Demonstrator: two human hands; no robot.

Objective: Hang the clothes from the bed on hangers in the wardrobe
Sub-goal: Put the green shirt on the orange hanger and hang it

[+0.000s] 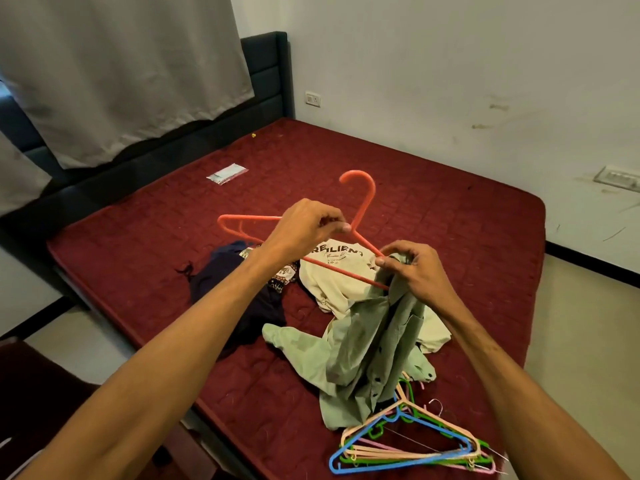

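My left hand grips a coral plastic hanger near its neck, above the bed. One hanger arm runs into the pale green shirt, which my right hand pinches at the top and lifts; the shirt's lower part trails on the mattress. Behind it lie a cream printed T-shirt, a dark navy garment and a patterned cloth. No wardrobe is in view.
A pile of several coloured hangers lies at the bed's near right corner. The maroon mattress has a small plastic packet near the dark headboard. A grey curtain hangs on the left; white wall on the right.
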